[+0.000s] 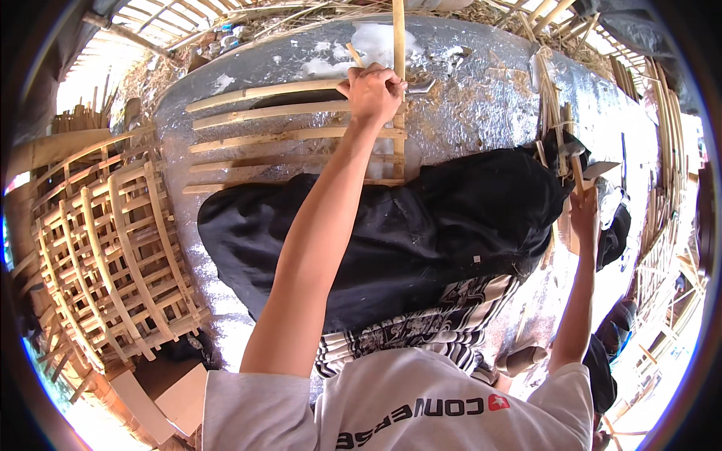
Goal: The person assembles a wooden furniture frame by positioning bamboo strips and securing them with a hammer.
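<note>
Pale bamboo, beyond the black cloth (451, 210): five slats (271, 112) in a row, roughly side by side, with gaps between. At their right ends, across them, a long strip (398, 37) running away from the black cloth. Nearest slat partly hidden by the cloth's far edge.

Left hand (374, 89) beyond the cloth, over the upper right corner of the slats. Fingers curled together, clamped on a short strip (353, 54), one end poking out above the fist. Long strip just at the fist's right side; cannot tell whether also gripped.

Right hand (584, 210) just right of the black cloth, closed around the wooden handle of a knife (602, 169), blade pointing away from the cloth.

Containers: open box (143, 406) left of the cloth and nearer, flaps spread; dark inside, contents unreadable. Beyond the box, also left of the cloth, bamboo lattice (120, 248). Under and around the cloth, silver sheet (481, 98). At the cloth's near edge, patterned fabric (459, 316), black and white.
</note>
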The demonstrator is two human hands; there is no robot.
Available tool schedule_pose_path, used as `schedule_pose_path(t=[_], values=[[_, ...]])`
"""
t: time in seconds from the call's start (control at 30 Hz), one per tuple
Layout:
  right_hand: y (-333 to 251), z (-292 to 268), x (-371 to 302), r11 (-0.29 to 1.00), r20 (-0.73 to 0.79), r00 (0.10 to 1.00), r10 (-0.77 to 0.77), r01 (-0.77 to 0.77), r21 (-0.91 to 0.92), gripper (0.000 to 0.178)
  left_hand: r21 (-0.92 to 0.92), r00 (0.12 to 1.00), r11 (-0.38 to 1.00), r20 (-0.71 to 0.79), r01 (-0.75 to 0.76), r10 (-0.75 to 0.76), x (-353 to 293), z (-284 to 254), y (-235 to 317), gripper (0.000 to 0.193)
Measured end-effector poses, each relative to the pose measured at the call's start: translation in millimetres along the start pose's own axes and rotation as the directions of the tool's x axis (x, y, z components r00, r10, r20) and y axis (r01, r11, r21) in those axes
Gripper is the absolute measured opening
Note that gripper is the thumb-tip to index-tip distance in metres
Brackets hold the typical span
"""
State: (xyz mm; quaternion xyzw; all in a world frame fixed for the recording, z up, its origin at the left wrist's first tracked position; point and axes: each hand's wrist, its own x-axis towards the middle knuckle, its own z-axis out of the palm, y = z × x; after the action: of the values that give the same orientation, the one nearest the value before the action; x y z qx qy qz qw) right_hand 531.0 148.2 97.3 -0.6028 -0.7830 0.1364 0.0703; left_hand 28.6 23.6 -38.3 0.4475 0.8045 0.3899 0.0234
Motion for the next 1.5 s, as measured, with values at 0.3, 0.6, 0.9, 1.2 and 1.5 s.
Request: schedule_pose_path(t=[0.3, 0.6, 0.9, 1.2, 1.5], values=[[-285.2, 59.6, -45.7, 0.948, 0.238, 0.930, -0.279, 0.227, 0.225, 0.029, 0.044, 0.995, 0.995, 0.055, 0.085, -0.087, -1.1, -10.0, 16.3, 0.009], [-340.9, 124.3, -41.4, 0.870, 0.011, 0.926, -0.377, 0.350, 0.348, 0.023, -0.040, 1.000, 0.999, -0.013, -0.029, 0.029, -2.4, -7.6, 1.3, 0.011], [-339.5, 118.9, -40.9, 0.875, 0.034, 0.921, -0.389, 0.357, 0.328, 0.022, -0.034, 0.999, 0.999, -0.026, 0.036, -0.037, -0.2, -13.1, 3.8, 0.011], [-323.5, 131.7, -41.7, 0.894, 0.079, 0.920, -0.383, 0.348, 0.280, 0.021, -0.002, 0.998, 1.000, 0.062, 0.012, -0.012, -3.0, -9.7, -0.4, 0.006], [-313.6, 128.8, -35.0, 0.884, 0.028, 0.939, -0.343, 0.313, 0.348, 0.022, -0.282, 0.988, 0.958, 0.153, 0.050, -0.006, 0.5, -17.7, -4.9, 0.010]])
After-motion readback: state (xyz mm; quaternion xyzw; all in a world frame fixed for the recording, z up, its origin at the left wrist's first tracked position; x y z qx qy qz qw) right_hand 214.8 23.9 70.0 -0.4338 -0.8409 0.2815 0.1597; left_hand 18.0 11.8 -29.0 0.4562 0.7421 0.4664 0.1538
